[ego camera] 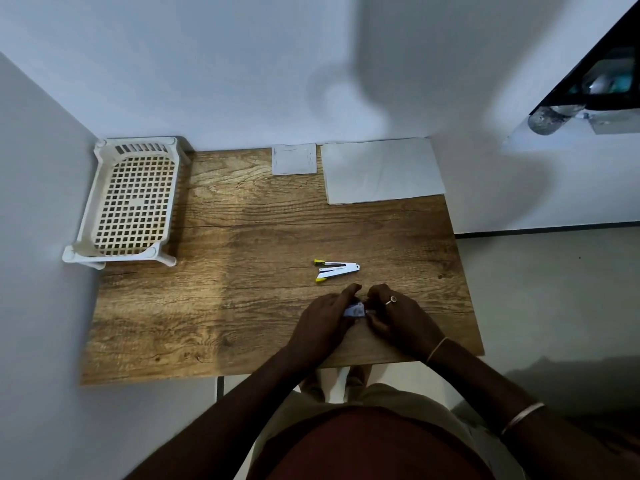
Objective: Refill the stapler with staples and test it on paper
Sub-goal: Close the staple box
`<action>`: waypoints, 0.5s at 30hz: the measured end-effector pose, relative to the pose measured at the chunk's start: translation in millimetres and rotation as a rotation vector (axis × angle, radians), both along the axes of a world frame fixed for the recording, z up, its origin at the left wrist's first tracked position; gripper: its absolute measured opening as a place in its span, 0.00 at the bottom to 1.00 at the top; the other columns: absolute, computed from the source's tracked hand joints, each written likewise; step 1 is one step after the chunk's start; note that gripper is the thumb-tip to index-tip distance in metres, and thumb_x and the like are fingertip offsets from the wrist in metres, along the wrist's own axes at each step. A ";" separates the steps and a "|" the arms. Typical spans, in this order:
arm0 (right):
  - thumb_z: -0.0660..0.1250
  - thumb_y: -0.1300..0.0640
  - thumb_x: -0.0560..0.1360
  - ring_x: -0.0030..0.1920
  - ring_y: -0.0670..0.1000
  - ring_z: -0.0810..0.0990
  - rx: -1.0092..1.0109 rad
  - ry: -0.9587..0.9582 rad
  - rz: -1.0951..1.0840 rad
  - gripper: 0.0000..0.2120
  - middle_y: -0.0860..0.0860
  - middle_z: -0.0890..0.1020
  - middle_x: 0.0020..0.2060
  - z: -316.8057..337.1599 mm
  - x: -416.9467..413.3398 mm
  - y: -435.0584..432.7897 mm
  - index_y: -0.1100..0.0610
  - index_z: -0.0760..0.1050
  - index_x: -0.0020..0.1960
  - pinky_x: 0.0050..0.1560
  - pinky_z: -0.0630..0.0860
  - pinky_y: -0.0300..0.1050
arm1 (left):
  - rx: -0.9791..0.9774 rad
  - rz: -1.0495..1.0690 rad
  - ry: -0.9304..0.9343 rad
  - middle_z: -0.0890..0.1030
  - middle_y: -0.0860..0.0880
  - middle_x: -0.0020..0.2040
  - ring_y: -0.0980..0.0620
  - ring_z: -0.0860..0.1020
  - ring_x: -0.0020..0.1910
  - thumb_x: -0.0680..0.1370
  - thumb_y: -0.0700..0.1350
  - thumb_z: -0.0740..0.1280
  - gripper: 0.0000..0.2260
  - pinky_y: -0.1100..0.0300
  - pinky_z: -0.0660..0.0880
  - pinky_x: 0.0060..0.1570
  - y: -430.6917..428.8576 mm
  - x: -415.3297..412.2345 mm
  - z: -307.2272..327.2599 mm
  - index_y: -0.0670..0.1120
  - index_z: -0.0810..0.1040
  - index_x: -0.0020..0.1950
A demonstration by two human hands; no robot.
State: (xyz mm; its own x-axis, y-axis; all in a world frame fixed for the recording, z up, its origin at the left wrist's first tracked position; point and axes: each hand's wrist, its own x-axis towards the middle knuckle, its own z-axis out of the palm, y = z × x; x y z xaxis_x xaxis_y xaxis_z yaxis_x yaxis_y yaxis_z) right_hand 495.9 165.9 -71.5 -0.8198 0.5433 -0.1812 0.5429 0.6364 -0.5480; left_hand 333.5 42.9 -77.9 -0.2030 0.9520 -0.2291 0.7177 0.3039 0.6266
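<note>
Left hand point(323, 320) and right hand point(398, 317) both pinch a small box point(355, 310), staples I'd guess, near the table's point(242, 237) front edge, while the stapler point(337, 270) lies open just beyond them, light, rigid, probably best gripped by its white body.

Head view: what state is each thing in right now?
stapler: swung open, lying on the table, untouched.
small box: gripped between both hands.
left hand: curled round the small box.
right hand: pinching the small box.
paper sheets: flat, far edge.
basket: upright, far left.
</note>
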 end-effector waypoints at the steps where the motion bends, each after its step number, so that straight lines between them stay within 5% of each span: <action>1: 0.69 0.54 0.76 0.46 0.46 0.77 -0.005 -0.005 0.006 0.16 0.51 0.81 0.50 0.2 0.2 0.8 0.53 0.70 0.61 0.44 0.67 0.37 | 0.002 0.000 -0.002 0.78 0.49 0.69 0.48 0.75 0.67 0.82 0.50 0.65 0.27 0.55 0.69 0.64 -0.3 0.3 -0.2 0.53 0.61 0.80; 9: 0.71 0.53 0.75 0.46 0.48 0.80 -0.062 0.023 -0.014 0.15 0.49 0.80 0.50 3.7 12.1 4.4 0.46 0.68 0.57 0.44 0.80 0.46 | -0.022 0.012 -0.006 0.78 0.52 0.69 0.49 0.75 0.66 0.82 0.53 0.65 0.27 0.53 0.72 0.63 0.8 0.0 -1.2 0.57 0.60 0.79; 15: 0.72 0.53 0.74 0.42 0.47 0.79 0.067 0.010 -0.069 0.15 0.48 0.81 0.45 0.3 19.4 -1.9 0.45 0.68 0.54 0.40 0.79 0.45 | -0.009 0.014 -0.005 0.78 0.53 0.68 0.50 0.75 0.66 0.81 0.52 0.66 0.27 0.54 0.72 0.62 -0.1 0.4 -3.9 0.57 0.60 0.79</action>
